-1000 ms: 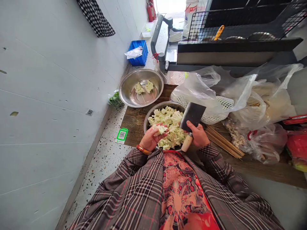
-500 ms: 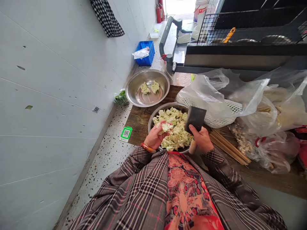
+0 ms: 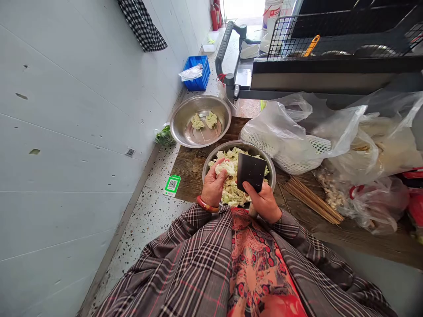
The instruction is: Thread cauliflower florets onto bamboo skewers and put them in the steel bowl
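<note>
Over a metal bowl (image 3: 272, 175) full of cut cauliflower (image 3: 235, 194), my left hand (image 3: 213, 187) holds a pale cauliflower piece (image 3: 225, 167). My right hand (image 3: 263, 202) is wrapped round the handle of a cleaver with a dark, broad blade (image 3: 251, 171). The blade stands close beside the piece; whether they touch I cannot tell. Behind, to the left, a wider metal basin (image 3: 180, 127) holds two cauliflower pieces on thin sticks (image 3: 197, 122) (image 3: 211, 119).
Thin wooden skewers (image 3: 313, 200) lie right of the bowl. Beyond them are plastic bags (image 3: 380, 198) and a white basket (image 3: 294, 160) under plastic. A blue crate (image 3: 203, 78) stands at the back, a green QR card (image 3: 172, 185) at the left, near bagged greens (image 3: 165, 135).
My right hand and the cleaver have moved left, up to the cauliflower piece. My left hand has turned more upright and shows more of the piece. The view has shifted slightly.
</note>
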The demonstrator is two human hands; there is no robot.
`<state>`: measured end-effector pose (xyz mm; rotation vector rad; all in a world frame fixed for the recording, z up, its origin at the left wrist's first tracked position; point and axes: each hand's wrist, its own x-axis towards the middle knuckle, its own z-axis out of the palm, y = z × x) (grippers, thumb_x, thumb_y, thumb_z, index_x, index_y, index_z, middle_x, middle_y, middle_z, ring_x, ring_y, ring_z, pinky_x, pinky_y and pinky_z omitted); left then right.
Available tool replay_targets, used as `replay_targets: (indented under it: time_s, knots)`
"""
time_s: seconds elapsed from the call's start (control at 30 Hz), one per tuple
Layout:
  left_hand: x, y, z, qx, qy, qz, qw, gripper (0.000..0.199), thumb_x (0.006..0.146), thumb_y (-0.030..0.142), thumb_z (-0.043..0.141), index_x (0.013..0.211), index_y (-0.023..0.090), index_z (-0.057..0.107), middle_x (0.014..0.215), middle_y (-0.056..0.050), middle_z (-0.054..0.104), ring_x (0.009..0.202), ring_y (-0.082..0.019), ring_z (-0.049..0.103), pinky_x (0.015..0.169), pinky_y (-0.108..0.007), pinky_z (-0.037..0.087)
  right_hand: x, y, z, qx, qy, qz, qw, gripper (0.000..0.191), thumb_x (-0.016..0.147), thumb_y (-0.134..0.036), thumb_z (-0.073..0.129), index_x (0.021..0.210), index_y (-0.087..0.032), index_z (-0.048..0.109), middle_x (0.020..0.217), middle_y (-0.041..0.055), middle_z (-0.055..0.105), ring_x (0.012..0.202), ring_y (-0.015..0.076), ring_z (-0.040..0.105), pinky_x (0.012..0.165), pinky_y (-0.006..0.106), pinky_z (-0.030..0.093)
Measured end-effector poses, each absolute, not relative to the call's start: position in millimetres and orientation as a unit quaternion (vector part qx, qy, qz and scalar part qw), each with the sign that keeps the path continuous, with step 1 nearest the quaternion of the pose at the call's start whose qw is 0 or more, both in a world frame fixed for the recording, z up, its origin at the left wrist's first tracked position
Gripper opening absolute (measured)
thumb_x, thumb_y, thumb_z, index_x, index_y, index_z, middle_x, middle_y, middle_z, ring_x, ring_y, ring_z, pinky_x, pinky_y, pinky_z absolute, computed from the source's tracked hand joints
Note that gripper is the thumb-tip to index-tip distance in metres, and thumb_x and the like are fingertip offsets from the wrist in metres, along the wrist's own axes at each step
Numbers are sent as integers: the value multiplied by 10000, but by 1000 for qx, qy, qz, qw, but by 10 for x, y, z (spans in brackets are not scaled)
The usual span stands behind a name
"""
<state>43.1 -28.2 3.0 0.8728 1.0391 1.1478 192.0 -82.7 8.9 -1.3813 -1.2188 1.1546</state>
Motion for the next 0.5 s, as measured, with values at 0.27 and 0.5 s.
replay_targets:
  time_s: [0.27, 0.5]
  knots:
    - [498, -356, 150, 449, 480, 498, 565, 420, 805, 322, 618, 1210, 222, 574, 1278, -63, 575, 1205, -221, 502, 1053, -355, 362, 1873, -813, 90, -576, -473, 477, 466, 366, 851, -485, 523, 918, -162, 680, 840, 77, 694, 741, 209, 611, 679, 338, 518]
    - [506, -376, 305, 431, 497, 491, 570, 406, 761, 292, 662, 1157, 208, 621, 1273, -60, 582, 1278, -271, 432, 1064, -382, 362, 1844, -808, 128, -586, -490, 443, 470, 358, 863, -479, 494, 817, -171, 670, 712, 52, 657, 698, 199, 600, 636, 312, 497]
